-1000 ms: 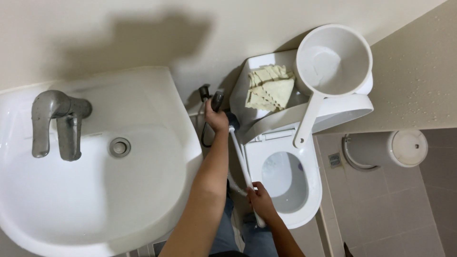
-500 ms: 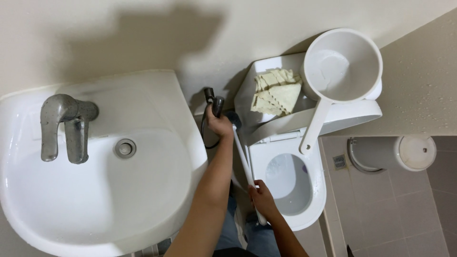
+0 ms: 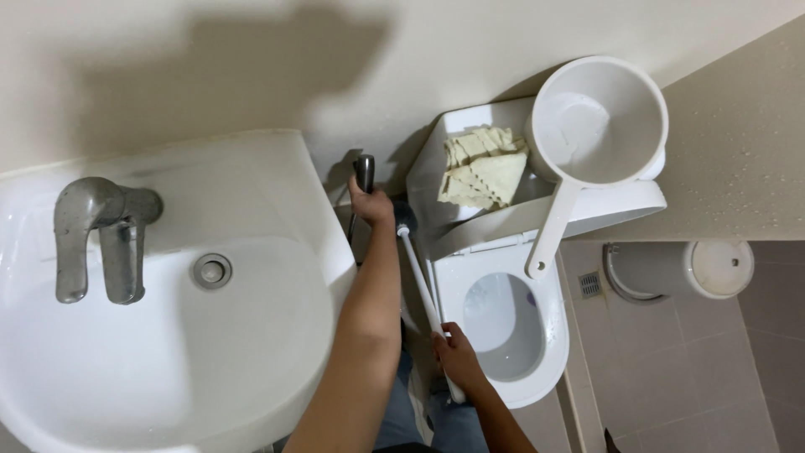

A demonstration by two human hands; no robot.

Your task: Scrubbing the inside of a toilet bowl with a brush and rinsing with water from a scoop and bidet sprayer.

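Toilet (image 3: 537,352) as the landmark: its open bowl sits low in the narrow gap between the white sink (image 3: 168,335) and the tiled floor (image 3: 671,369). Just beside the bowl's sink-side rim, the right hand (image 3: 457,356) is closed around a white brush handle (image 3: 419,285), which slants up toward the tank. Above that, in the tight slot between the sink's edge and the tank, the left hand (image 3: 371,204) is wrapped round a metal sprayer (image 3: 365,172) against the wall. On the tank lid lie folded cloths (image 3: 482,172) and a white dipper (image 3: 599,122), whose handle overhangs the bowl. A paper-roll holder (image 3: 679,270) hangs well apart, beyond the toilet's far side.
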